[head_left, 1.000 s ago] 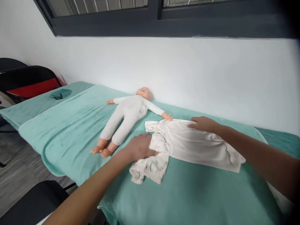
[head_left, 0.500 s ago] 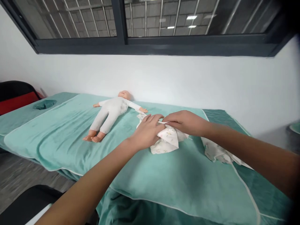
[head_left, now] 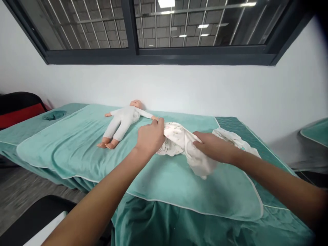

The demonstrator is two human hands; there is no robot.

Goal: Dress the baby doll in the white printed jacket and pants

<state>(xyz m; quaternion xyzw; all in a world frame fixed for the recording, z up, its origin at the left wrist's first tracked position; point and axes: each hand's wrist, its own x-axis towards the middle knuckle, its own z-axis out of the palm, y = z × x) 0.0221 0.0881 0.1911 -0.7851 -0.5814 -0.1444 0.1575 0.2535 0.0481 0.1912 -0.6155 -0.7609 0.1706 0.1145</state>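
Between my two hands hangs a white baby garment (head_left: 176, 135) with a small print, bunched and stretched just above the bed. My left hand (head_left: 151, 136) grips its left end in a fist. On the other side my right hand (head_left: 214, 145) pinches the fabric, and a loose part droops below it. The garment's exact cut is hidden by the folds. A baby doll (head_left: 124, 118) in a white long-sleeved suit lies on its back, left of my hands. One of its hands is close behind my left hand.
A green towel sheet (head_left: 77, 136) covers the massage bed, which has a face hole (head_left: 53, 115) at its left end. More white printed cloth (head_left: 238, 140) lies right of my right hand. Black chairs (head_left: 38, 213) stand nearby, and a barred window (head_left: 164, 59) is above.
My hands have moved apart, pulling the garment out between them. The right hand went right and slightly down, and the fabric is now lifted and twisted. The doll stays put.
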